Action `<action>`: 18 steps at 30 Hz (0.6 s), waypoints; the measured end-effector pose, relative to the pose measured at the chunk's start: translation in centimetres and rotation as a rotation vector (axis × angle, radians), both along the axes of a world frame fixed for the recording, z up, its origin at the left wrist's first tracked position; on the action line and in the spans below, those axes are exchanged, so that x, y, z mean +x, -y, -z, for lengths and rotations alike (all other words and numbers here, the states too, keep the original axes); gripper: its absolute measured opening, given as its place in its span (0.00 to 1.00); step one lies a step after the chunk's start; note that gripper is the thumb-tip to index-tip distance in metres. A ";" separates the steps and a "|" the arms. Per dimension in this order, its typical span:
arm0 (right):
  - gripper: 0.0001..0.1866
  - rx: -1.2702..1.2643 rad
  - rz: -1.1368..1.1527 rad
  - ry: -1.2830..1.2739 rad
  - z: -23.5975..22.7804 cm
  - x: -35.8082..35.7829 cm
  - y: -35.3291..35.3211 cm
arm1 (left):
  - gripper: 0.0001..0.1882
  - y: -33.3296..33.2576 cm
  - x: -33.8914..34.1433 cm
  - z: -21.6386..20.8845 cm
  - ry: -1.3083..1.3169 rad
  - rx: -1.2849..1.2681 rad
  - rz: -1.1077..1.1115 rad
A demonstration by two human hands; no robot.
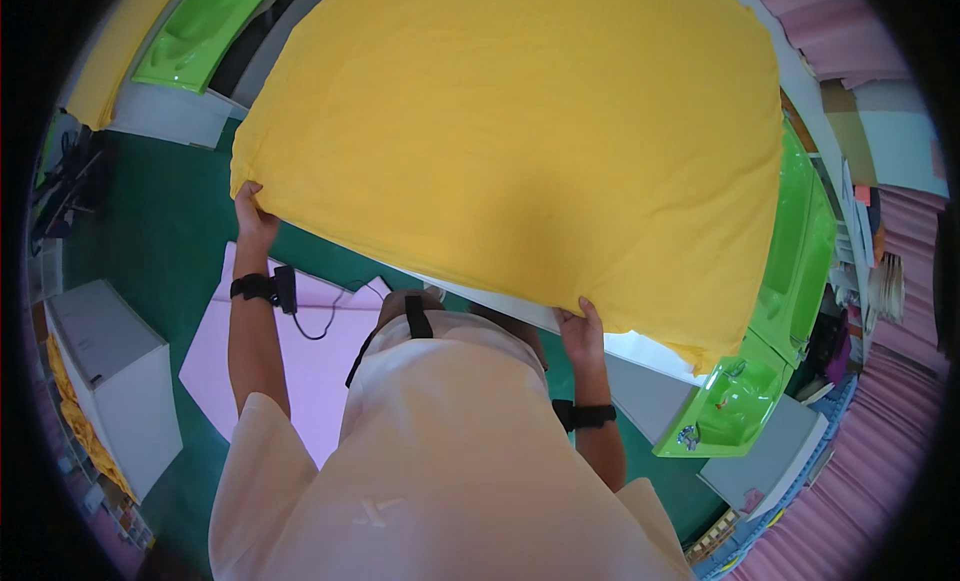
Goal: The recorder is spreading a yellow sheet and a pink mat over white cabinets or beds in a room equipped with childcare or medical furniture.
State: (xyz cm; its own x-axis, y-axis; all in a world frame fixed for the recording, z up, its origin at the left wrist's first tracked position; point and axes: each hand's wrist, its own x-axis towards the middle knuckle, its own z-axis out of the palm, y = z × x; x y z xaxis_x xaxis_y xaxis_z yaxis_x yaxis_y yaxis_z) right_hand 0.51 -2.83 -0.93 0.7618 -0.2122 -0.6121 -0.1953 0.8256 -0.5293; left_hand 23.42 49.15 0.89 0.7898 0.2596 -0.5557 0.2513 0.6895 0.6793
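Observation:
A large yellow sheet (520, 131) is spread over a wide flat surface in front of me, with soft wrinkles and a bunched corner at the near right. My left hand (255, 207) is closed on its near left corner, thumb on top. Farther right, my right hand (582, 333) pinches the sheet's near edge, its fingers partly hidden beneath the cloth. A strip of white surface (655, 356) shows under the edge beside my right hand. Both wrists wear black straps; the left one carries a small black device (286, 290) with a cable.
Glossy green moulded plastic units (735, 406) stand along the right, and a similar green piece (195, 36) is at the far left. A lilac mat (255, 356) lies on the green floor (150, 201) by my left side. A white cabinet (135, 421) stands at the left.

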 end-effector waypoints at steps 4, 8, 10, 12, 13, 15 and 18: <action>0.18 -0.057 -0.135 -0.230 -0.9 -1.4 1.0 | 0.24 -5.3 1.0 0.1 -0.433 0.565 0.432; 0.16 -0.207 0.265 -0.332 -1.7 -3.9 4.6 | 0.29 -5.6 -0.9 0.4 -0.308 1.189 0.351; 0.16 -0.165 0.357 -0.262 -2.0 -3.4 5.4 | 0.30 -4.5 -1.3 0.4 -0.245 1.146 0.375; 0.15 -0.078 0.457 -0.175 -0.8 -3.0 6.8 | 0.31 -3.1 -1.0 0.3 -0.178 1.098 0.405; 0.15 -0.085 0.466 -0.173 -0.7 -2.3 6.9 | 0.31 -2.6 -0.7 0.3 -0.206 1.133 0.388; 0.16 -0.026 0.497 -0.068 -0.3 -1.1 6.7 | 0.31 -2.1 -0.2 1.2 -0.228 1.163 0.375; 0.19 0.081 0.495 0.050 -3.0 1.3 5.1 | 0.30 -3.3 0.5 3.7 -0.222 1.261 0.268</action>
State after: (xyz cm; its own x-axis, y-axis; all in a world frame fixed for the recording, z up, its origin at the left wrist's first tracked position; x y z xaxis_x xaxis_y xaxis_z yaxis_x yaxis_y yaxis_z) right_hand 1.85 -7.93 2.04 0.6105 -0.5093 -0.6066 0.2546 0.8514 -0.4586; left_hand 23.97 52.42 -2.84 0.8216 0.5436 -0.1714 0.4698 -0.4756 0.7437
